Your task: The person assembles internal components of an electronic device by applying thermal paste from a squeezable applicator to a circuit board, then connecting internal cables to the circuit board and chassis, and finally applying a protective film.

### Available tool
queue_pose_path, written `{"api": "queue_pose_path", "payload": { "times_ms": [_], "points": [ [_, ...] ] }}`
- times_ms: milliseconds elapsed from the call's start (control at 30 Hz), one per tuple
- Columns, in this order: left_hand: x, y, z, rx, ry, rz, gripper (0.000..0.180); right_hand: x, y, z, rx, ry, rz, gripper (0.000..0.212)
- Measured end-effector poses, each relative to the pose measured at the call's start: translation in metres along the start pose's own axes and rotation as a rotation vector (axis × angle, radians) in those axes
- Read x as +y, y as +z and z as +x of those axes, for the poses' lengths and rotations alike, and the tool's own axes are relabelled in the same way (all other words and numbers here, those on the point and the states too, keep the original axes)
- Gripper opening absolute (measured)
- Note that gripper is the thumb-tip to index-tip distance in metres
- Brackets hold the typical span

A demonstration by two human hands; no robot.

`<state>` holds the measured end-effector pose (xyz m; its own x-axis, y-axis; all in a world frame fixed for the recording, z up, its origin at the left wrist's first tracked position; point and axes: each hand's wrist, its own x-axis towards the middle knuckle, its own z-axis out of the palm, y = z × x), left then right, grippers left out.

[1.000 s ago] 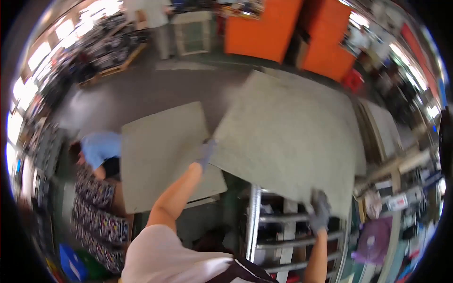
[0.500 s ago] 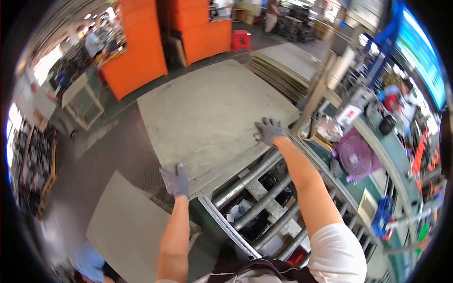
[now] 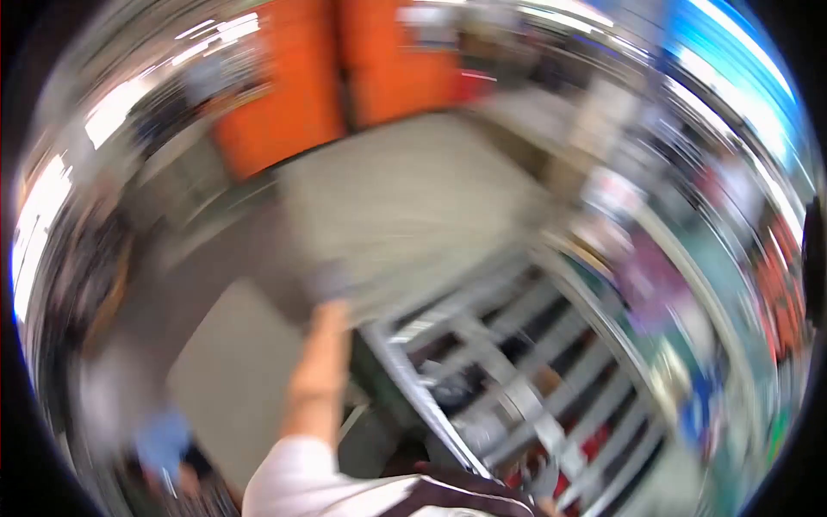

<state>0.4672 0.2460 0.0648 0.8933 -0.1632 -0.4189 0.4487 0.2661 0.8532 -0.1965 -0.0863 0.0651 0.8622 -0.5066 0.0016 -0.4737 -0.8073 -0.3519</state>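
Observation:
My left hand (image 3: 330, 280), in a grey glove, is at the near left edge of a large grey-beige board (image 3: 405, 194). Motion blur smears its fingers, so I cannot make out their shape or whether they grip the edge. The board lies flat beyond the far end of a roller conveyor (image 3: 517, 345). My right hand and forearm do not show. To the left of my left arm is another large grey board (image 3: 233, 370), lower down.
Orange cabinets (image 3: 284, 95) stand behind the board. More stacked boards (image 3: 534, 121) lie at the far right. A purple fan (image 3: 646, 280) sits on the green bench along the right side. At the lower left, a person in blue (image 3: 164, 439) is partly visible.
My right hand has left the board and gone out of view. My left hand stays by the board's near left edge. The whole view has shifted and blurred.

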Motion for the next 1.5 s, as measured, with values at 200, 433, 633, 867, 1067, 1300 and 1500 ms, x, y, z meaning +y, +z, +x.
{"api": "queue_pose_path", "payload": {
  "times_ms": [200, 433, 633, 867, 1067, 1300, 1500],
  "points": [
    [-0.316, 0.452, -0.273, -1.186, -0.239, 0.857, 0.033, 0.048, -0.115, -0.145, 0.289, 0.697, -0.070, 0.055],
    [-0.395, 0.452, -0.536, -1.369, 0.271, 1.291, 0.036, 0.199, -0.211, -0.390, 0.355, 1.084, 0.319, 0.049],
    [-0.302, 0.390, -0.632, -1.056, 0.718, 1.549, 0.038, 0.124, -0.269, -0.422, 0.359, 0.306, 0.410, 0.023],
    [-0.365, 0.509, -0.858, -1.606, 1.051, 0.925, 0.063, 0.295, -0.400, -0.554, 0.944, 1.431, -0.088, 0.055],
    [-0.409, 0.530, -0.952, -2.056, 1.386, 0.777, 0.069, 0.343, -0.400, -0.573, 0.308, 1.379, 0.313, 0.073],
    [-0.395, 0.504, -0.901, -2.129, 1.098, 0.852, 0.074, 0.323, -0.366, -0.530, 0.265, 1.152, 0.082, 0.041],
    [-0.365, 0.447, -0.858, -1.645, -0.063, 0.781, 0.076, 0.261, -0.348, -0.476, 0.534, 1.520, 0.546, 0.071]
  ]
}}
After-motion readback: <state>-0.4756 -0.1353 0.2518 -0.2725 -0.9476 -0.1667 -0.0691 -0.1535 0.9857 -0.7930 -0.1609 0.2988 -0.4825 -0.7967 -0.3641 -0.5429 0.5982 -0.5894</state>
